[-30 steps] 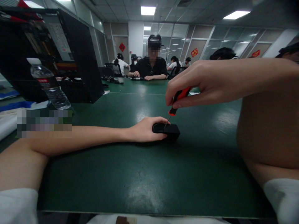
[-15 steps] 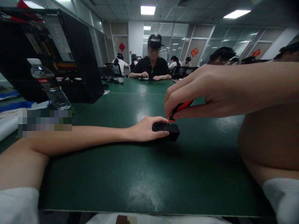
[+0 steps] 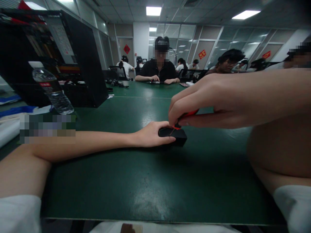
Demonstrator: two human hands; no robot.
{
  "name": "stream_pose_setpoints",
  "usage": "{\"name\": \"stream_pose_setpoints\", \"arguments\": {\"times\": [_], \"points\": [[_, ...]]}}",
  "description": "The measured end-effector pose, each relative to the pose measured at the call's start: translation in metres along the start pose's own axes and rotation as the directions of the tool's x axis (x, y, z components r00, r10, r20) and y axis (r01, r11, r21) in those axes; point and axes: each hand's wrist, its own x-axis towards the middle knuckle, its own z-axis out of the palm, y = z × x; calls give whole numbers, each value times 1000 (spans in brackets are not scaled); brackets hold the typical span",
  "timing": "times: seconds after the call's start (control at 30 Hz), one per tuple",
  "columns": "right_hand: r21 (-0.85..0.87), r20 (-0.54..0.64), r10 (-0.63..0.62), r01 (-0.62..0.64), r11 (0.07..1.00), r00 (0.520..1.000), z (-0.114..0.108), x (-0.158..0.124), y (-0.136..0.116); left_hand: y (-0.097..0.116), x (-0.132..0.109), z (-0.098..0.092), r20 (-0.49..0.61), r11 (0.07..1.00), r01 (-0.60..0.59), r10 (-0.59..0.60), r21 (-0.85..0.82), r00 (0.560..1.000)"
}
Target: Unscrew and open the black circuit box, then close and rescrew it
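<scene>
On the green table lies a small black box-shaped part [image 3: 181, 138], steadied by my left hand [image 3: 153, 134], whose thumb and fingers wrap its left end. My right hand [image 3: 206, 100] comes in from the right and pinches a red-and-black screwdriver [image 3: 190, 113]. Its thin shaft slants down to the top of the black part; the tip's exact contact point cannot be made out. Much of the handle is hidden behind my right fingers.
A black computer case [image 3: 85, 64] with an exposed side stands at the left. A clear water bottle [image 3: 53, 87] leans before it. Across the green table [image 3: 145, 181] sits a person in black [image 3: 157, 69]. Dark cables [image 3: 116, 83] lie at the far left.
My right hand and the screwdriver have moved down and slightly left, closer to the black part. My left hand and the part stay in place.
</scene>
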Motion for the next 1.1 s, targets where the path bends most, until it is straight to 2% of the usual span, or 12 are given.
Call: {"name": "stream_pose_setpoints", "arguments": {"times": [0.13, 0.23, 0.33, 0.4, 0.57, 0.73, 0.9, 1.03, 1.1], "points": [[40, 1, 109, -108, 993, 994, -3, -1, 20, 5, 0, -2, 24, 1000, 22, -22, 6, 999], [44, 25, 128, -129, 991, 991, -4, -2, 30, 7, 0, -3, 37, 1000, 8, -7, -7, 999], [-11, -13, 154, -154, 988, 988, -2, -1, 35, 9, 0, -3, 45, 1000, 8, -8, -7, 999], [-48, -45, 153, -155, 987, 987, -1, 0, 35, 9, 0, -3, 42, 1000, 11, -11, -8, 999], [-77, -57, 58, -62, 995, 997, 1, 1, 28, 8, 0, -3, 40, 1000, 3, -3, -11, 999], [-111, -100, 106, -117, 987, 989, 2, 3, 22, 7, 0, -3, 35, 1000, 21, -20, -2, 999], [-82, -77, 64, -70, 994, 995, 1, 2, 23, 7, 0, -3, 27, 1000, 23, -23, -11, 999], [-84, -79, 134, -141, 986, 988, 2, 1, 25, 8, 0, -3, 36, 1000, 30, -30, -2, 999], [-86, -86, 126, -133, 987, 988, 2, 1, 25, 8, 0, -3, 34, 1000, 29, -29, -5, 999]]}}
